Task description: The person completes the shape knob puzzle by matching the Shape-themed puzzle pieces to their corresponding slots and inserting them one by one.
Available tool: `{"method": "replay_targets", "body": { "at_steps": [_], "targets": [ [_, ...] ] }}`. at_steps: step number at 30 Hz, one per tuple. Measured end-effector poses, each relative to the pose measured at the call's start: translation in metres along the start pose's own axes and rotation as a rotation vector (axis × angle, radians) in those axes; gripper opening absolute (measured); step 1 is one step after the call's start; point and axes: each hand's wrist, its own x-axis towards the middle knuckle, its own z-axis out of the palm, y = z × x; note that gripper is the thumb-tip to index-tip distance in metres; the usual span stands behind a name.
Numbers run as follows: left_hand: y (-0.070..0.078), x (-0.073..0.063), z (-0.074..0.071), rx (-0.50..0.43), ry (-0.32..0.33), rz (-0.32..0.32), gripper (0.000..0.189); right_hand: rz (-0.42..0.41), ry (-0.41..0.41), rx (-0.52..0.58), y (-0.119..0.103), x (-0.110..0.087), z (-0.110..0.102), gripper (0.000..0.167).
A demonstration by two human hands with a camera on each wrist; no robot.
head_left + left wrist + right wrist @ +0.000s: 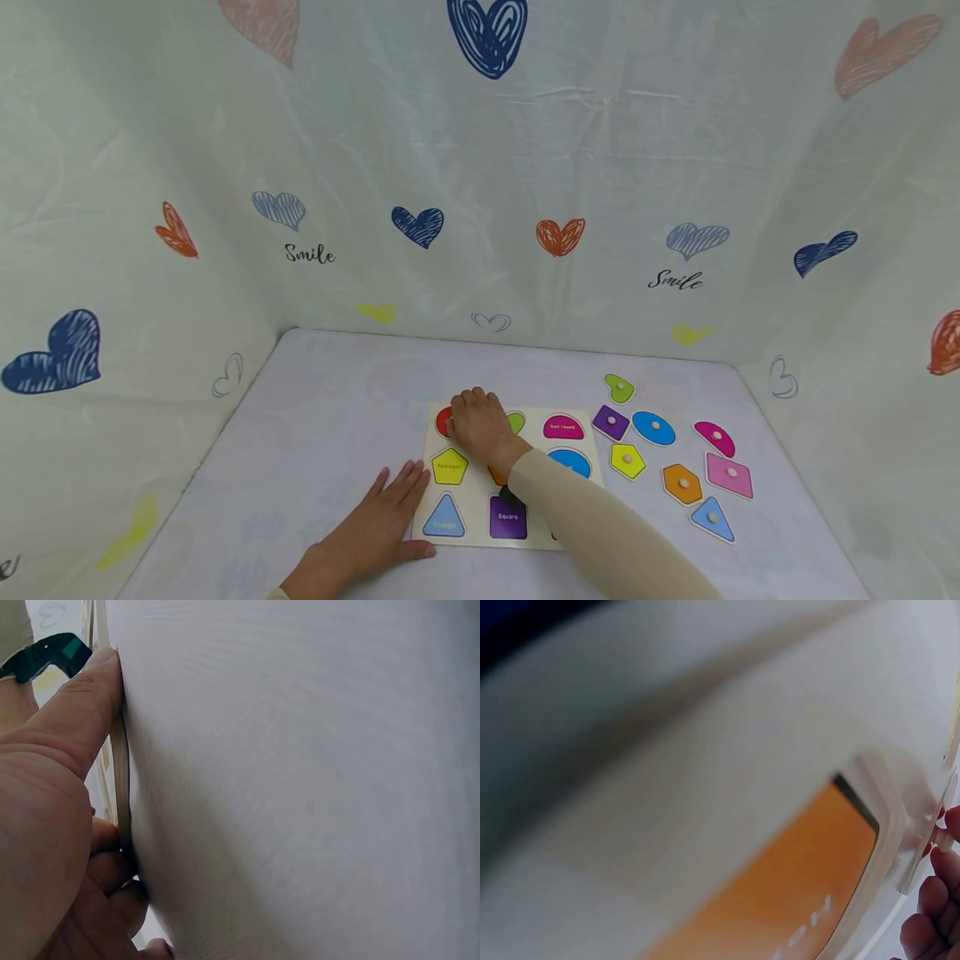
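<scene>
A pale puzzle board (470, 523) with printed coloured shapes lies on the table. My right hand (483, 427) reaches over its upper left part, at a red round shape (443, 422). In the right wrist view, the fingers (931, 896) pinch a thin piece with red on it, its edge (913, 871) tilted at the board; the hand hides most of it. Below the wrist is the orange hexagon recess (810, 877). My left hand (382, 515) rests with extended fingers along the board's left edge, its thumb (82, 701) at the near corner.
Several knobbed pieces lie right of the board: a green heart (619, 388), purple square (611, 423), blue oval (654, 428), yellow pentagon (627, 461), orange hexagon (682, 484), blue triangle (712, 520), pink rectangle (729, 475) and magenta half round (715, 438). A patterned curtain (487, 275) surrounds the table.
</scene>
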Motion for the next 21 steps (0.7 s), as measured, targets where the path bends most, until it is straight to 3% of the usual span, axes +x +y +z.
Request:
{"method": "replay_targets", "body": {
  "at_steps": [21],
  "targets": [
    [0.0003,0.0001,0.0001,-0.005,-0.002,-0.009,0.107,-0.009,-0.011,0.016,0.0024,-0.0001,0.0036,0.039]
  ]
}}
